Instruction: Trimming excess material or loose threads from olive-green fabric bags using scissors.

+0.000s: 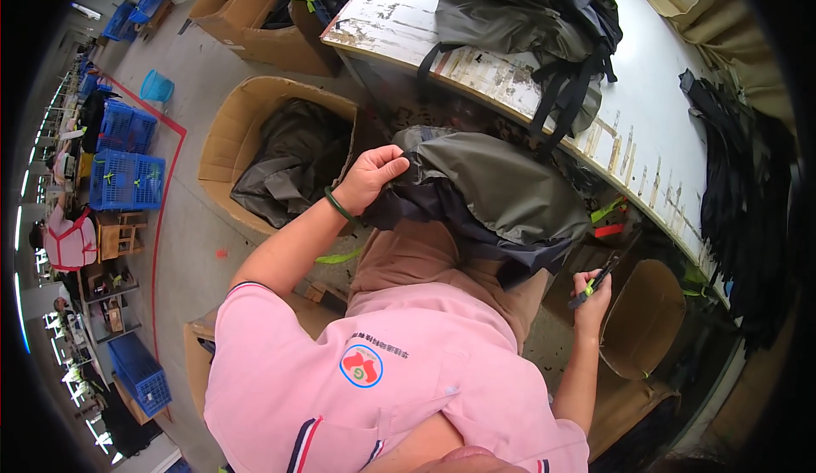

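An olive-grey coated fabric piece (501, 184) with a dark lining lies across my lap, its far side against the table edge. At its upper left corner my left hand (374, 177) is closed, pinching the edge between thumb and fingers. My right hand (591, 299) is off to the right, away from the fabric. It is closed round a slim black tool (608, 267) with a yellow-green part, whose tip points up and away from me. The tool's exact kind is too small to make out.
A worn white table (646, 146) carries a heap of olive fabric with black straps (531, 14). Black strips (739, 192) hang at its right. Cardboard boxes stand left (221, 146), far left (297, 44) and right (646, 320). Blue crates (127, 180) line the floor further left.
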A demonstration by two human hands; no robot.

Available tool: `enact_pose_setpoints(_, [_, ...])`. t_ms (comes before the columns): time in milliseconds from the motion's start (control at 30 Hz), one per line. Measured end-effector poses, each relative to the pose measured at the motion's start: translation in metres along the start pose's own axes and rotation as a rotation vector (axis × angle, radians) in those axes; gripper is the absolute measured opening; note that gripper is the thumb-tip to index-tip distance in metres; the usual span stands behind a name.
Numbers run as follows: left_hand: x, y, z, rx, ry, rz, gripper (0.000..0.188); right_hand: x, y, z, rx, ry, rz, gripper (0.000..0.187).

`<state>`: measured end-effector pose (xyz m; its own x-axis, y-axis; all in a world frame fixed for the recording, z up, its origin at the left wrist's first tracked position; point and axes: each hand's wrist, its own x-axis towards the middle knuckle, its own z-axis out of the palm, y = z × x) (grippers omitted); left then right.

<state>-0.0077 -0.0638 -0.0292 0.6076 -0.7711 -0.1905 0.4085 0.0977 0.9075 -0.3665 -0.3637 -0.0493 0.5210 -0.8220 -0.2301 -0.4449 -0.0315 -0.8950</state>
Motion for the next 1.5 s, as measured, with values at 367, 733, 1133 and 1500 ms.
enact_pose_setpoints(367, [-0.011,-0.002,0.013,0.148,-0.215,-0.063,0.009,0.005,-0.024,0.078,0.160,-0.067,0.089,0.032])
enact_pose_setpoints(733, [-0.015,-0.006,-0.026,-0.052,-0.095,-0.148,0.018,-0.035,0.004,-0.032,-0.672,0.021,-0.141,0.043])
enact_pose_setpoints(1133, [-0.004,0.055,-0.020,1.357,-0.307,0.179,0.029,-0.019,-0.031,-0.036,-0.463,0.032,-0.111,0.034])
enact_pose_setpoints(1500, [-0.014,0.008,0.023,1.494,-0.604,0.277,0.045,0.000,-0.027,0.047,-0.642,-0.297,-0.466,0.034])
